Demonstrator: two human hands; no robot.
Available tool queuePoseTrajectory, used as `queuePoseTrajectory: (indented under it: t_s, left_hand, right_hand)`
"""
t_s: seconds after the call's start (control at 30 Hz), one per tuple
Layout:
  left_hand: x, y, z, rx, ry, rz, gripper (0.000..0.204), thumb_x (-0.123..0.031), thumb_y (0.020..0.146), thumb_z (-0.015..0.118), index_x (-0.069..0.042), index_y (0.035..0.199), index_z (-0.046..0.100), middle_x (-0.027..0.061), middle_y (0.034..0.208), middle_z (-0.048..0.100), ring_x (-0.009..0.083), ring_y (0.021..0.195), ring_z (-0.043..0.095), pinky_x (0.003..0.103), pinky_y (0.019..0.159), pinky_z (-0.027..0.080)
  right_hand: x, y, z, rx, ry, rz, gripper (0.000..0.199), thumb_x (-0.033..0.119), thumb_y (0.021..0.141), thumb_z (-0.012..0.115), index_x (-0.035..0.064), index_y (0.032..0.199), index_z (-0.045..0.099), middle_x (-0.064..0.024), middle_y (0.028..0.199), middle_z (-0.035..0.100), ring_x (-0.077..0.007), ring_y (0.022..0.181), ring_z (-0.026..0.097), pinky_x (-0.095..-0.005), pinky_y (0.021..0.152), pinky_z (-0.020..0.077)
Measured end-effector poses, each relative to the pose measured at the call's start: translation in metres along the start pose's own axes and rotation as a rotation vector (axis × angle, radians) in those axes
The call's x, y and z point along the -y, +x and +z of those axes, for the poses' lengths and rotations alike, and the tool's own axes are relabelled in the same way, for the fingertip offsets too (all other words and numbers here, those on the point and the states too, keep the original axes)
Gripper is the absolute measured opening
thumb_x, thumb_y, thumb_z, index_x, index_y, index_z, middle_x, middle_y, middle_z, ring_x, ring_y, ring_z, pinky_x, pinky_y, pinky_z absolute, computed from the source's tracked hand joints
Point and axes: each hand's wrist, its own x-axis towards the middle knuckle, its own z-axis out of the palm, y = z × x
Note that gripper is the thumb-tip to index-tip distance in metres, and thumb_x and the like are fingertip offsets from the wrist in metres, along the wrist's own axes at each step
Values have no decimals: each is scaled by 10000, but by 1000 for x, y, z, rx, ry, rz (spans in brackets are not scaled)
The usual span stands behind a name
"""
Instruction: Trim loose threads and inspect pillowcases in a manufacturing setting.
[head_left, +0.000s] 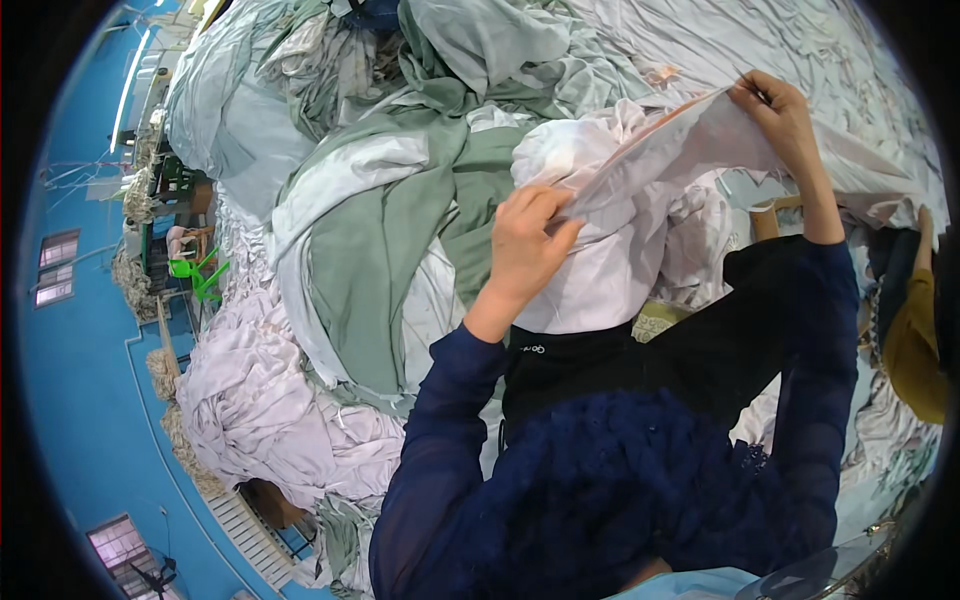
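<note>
A pale pinkish-white cloth [690, 150] is stretched between my two hands, its long edge slanting up to the right. A strip of salmon-orange shows along that edge. My left hand [528, 245] is closed on the edge at the lower left, thumb and fingers pinched together. Farther away and to the right, my right hand [778, 115] pinches the same edge between thumb and fingers. More of the cloth lies bunched over my lap, against my black trousers [640, 385]. The rest of it trails off to the right.
Heaps of sage-green cloth [370, 260] and white cloth [270, 420] rise in front and to my left. A person in a mustard garment [915, 350] is at the right edge. A bright green chair [200, 272] stands far left, near a blue wall [80, 400].
</note>
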Motion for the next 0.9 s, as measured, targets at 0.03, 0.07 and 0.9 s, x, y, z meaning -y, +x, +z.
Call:
queuePoseTrajectory:
  t_s: [0.03, 0.07, 0.9]
  left_hand:
    - [7, 0, 7, -26, -46, -34, 216, -83, 745, 717, -35, 947, 660, 107, 915, 653, 274, 825, 610, 357, 725, 472]
    - [14, -1, 14, -53, -91, -68, 163, -81, 750, 713, -31, 901, 679, 97, 858, 660, 253, 756, 618, 340, 678, 475]
    - [-1, 20, 56, -47, -606, -423, 71, -21, 827, 656, 37, 860, 678, -3, 751, 607, 46, 653, 512, 203, 593, 405]
  right_hand:
    - [-5, 6, 7, -22, -8, -2, 151, 142, 896, 640, -2, 867, 605, 32, 684, 510, -41, 676, 442, -213, 604, 375]
    - [-10, 10, 15, -18, -7, 0, 151, 142, 896, 640, -2, 867, 605, 32, 684, 510, -41, 676, 442, -213, 604, 375]
    - [81, -93, 137, -48, 378, 44, 185, 67, 813, 714, 10, 981, 663, -66, 744, 567, -153, 620, 536, -270, 566, 420]
